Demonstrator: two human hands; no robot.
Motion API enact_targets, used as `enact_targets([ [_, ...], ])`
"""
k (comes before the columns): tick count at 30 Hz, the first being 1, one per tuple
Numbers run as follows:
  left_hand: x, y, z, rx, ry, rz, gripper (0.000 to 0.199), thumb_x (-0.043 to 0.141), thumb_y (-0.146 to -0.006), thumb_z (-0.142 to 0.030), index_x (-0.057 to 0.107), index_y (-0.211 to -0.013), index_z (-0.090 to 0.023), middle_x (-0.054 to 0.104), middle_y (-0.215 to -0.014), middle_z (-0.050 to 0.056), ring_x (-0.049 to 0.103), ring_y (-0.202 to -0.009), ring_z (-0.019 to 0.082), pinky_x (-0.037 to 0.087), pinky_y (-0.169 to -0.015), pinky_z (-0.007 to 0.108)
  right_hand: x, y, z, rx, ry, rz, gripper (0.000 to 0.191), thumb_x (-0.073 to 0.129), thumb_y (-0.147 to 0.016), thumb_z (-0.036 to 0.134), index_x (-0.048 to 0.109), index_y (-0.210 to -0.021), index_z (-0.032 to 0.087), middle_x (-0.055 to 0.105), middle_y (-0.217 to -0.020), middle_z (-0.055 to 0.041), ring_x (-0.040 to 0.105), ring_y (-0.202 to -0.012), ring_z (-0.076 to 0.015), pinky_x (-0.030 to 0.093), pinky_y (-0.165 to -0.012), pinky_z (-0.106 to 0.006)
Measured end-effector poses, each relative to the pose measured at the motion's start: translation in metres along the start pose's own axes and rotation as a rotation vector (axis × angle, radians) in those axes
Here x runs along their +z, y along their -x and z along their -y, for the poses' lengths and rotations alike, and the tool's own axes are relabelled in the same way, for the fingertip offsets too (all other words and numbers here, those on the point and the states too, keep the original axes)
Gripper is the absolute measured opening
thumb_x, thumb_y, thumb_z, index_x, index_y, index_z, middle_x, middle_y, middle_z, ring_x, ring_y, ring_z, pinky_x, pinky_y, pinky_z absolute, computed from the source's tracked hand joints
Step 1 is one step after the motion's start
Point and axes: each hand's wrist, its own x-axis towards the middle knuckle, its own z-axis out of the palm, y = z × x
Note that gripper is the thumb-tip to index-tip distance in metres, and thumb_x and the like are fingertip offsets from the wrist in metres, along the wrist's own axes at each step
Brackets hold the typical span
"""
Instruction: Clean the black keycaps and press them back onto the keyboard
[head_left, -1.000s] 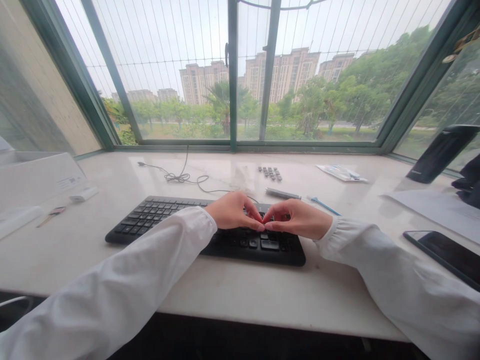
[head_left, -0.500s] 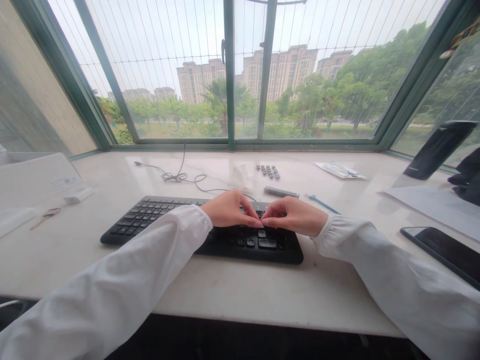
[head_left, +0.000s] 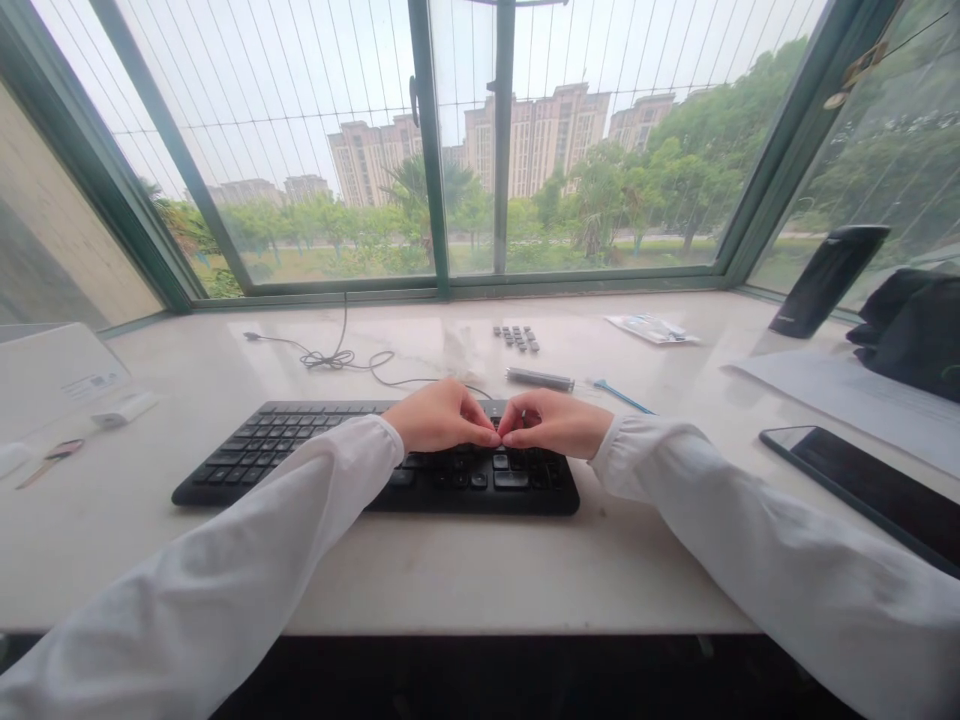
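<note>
Your left hand (head_left: pixel 442 418) and right hand (head_left: pixel 555 423) together, empty, fingertips touching over black keyboard (head_left: pixel 285 445), kept within reach near marble sill's (head_left: pixel 450 570) front edge.

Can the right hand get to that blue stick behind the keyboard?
Probably yes: the right hand sits over the far edge of the keyboard, and the blue stick lies just beyond, with nothing visible in between.

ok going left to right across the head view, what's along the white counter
white cardboard box → coiled black cable → loose black keycaps → slim blue tool → black smartphone
</note>
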Motion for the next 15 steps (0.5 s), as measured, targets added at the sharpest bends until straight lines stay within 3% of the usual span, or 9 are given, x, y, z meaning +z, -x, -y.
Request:
enact_targets([
  [10, 0.006, -0.005, 0.002, 0.034, -0.061, -0.014, 0.027, 0.068, -0.068, -0.042, 0.077, -0.079, -0.019, 0.069, -0.069, 0.000, 0.058, -0.067, 0.014, 0.039, -0.061, 0.023, 0.010, -0.003, -0.006, 0.036, -0.038, -0.030, 0.008, 0.063, -0.066, 0.020, 0.064, -0.072, 0.015, 0.055, -0.061, 0.0025, 0.046, -0.060, -0.0113, 0.031, -0.054, -0.024],
  [15, 0.013, -0.005, 0.004, 0.025, -0.058, -0.107, 0.027, 0.071, -0.065, -0.043, 0.076, -0.078, -0.020, 0.069, -0.074, 0.000, 0.057, -0.067, 0.014, 0.038, -0.060, 0.023, 0.012, -0.004, -0.009, -0.007, -0.072, -0.007, 0.007, 0.061, -0.067, 0.021, 0.060, -0.071, 0.016, 0.054, -0.061, 0.0030, 0.043, -0.058, -0.0101, 0.030, -0.054, -0.024],
])
